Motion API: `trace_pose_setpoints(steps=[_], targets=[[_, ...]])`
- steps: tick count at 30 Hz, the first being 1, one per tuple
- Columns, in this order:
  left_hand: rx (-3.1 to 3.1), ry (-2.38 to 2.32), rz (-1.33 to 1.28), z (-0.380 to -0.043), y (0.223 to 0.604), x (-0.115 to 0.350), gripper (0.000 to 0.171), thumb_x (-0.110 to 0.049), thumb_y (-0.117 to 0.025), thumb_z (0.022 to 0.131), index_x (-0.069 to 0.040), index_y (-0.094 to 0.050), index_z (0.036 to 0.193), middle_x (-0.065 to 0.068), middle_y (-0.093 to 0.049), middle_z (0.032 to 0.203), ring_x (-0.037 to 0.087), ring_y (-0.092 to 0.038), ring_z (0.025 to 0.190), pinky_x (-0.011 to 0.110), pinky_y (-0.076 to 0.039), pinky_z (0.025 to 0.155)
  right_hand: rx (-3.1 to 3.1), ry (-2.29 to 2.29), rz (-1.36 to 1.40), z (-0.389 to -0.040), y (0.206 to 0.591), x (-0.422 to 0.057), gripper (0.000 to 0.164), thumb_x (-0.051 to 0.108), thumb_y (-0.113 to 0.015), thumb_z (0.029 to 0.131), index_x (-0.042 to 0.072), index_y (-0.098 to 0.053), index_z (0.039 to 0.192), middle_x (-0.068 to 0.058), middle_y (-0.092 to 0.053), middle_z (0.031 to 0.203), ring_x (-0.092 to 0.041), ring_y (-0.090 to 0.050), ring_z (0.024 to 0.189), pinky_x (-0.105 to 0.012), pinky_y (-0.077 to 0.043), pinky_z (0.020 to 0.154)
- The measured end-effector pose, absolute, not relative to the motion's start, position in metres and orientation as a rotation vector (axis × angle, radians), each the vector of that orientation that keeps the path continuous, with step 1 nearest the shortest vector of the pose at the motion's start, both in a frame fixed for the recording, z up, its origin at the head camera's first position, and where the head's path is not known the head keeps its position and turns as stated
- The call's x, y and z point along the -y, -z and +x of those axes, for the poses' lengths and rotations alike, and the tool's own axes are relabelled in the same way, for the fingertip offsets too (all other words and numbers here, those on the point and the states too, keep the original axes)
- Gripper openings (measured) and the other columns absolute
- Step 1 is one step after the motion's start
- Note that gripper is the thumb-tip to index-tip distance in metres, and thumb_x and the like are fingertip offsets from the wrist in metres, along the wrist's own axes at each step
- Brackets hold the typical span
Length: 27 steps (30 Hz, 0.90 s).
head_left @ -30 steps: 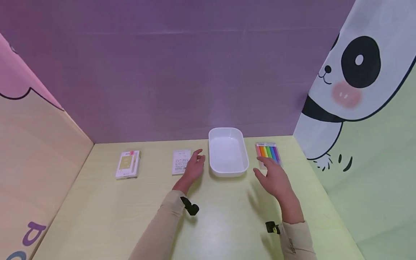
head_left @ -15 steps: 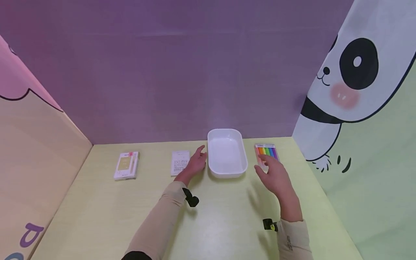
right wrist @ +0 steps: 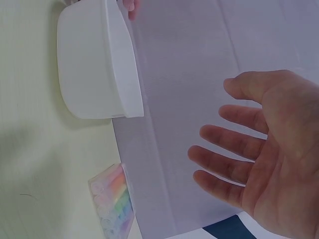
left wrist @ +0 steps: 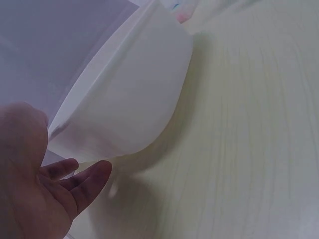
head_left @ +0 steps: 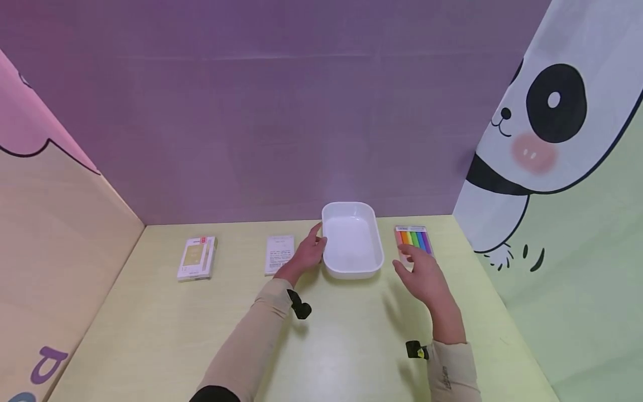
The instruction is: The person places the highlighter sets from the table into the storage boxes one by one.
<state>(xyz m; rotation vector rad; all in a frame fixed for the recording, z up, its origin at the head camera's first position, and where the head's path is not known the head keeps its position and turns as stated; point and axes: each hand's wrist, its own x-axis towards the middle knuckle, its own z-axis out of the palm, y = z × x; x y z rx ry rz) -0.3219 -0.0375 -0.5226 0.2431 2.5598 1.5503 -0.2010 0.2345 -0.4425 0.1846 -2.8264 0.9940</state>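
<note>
A white rectangular plastic basin point(head_left: 353, 240) stands near the back of the table. At its left side is my left hand point(head_left: 307, 254), thumb by the rim and fingers low beside the wall; contact is hard to tell. In the left wrist view, that hand point(left wrist: 50, 184) has loosely bent fingers holding nothing. My right hand point(head_left: 424, 279) hovers to the right of the basin, apart from it, and partly covers a clear pack of rainbow-coloured sticks point(head_left: 414, 237). Seen from the right wrist, this hand point(right wrist: 264, 149) has its fingers spread and relaxed.
Left of the basin lies a white flat box with printed text point(head_left: 279, 251), just beyond my left forearm. Farther left is a white box with a gold panel point(head_left: 196, 258). A purple backdrop point(head_left: 241, 139) rises behind the pale wooden table point(head_left: 150, 335), with printed cloth on both sides.
My left hand has moved right and slightly forward, up to the basin's left side. The right hand has stayed nearly still. The basin and boxes have not visibly moved.
</note>
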Motion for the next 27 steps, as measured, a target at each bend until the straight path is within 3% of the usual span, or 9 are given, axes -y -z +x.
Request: trace_pose_setpoints(steps=[9,19,27], targets=[[-2.557,-1.521,0.266,-0.325,0.524,0.036,0.052,-0.021,-0.043,0.104,-0.017,-0.028,0.153,0.022,-0.052,0.13,0.031,-0.058,0.107,0.038,-0.05,0.082,2.819,-1.006,0.22,-0.204,0.443,-0.236,0.044,0.02,-0.064,0.094,-0.001,-0.054,0.132,-0.02,-0.058,0.128,-0.038,-0.056,0.111,-0.052,-0.048,0.088],[-2.451,-1.601,0.162,-0.324,0.53,0.034,0.05,-0.028,-0.044,0.104,-0.026,-0.031,0.152,0.02,-0.049,0.136,0.03,-0.057,0.108,0.036,-0.05,0.082,2.872,-0.928,0.245,-0.211,0.437,-0.239,0.046,0.022,-0.061,0.094,-0.001,-0.053,0.133,-0.02,-0.054,0.133,-0.037,-0.049,0.123,-0.054,-0.039,0.1],[-2.404,-1.73,0.137,-0.326,0.535,0.033,0.048,-0.024,-0.044,0.104,-0.024,-0.035,0.151,0.019,-0.047,0.137,0.032,-0.054,0.115,0.043,-0.048,0.09,2.873,-0.88,0.286,-0.218,0.435,-0.241,0.047,0.024,-0.062,0.094,-0.001,-0.054,0.133,-0.02,-0.054,0.134,-0.037,-0.045,0.127,-0.054,-0.036,0.103]])
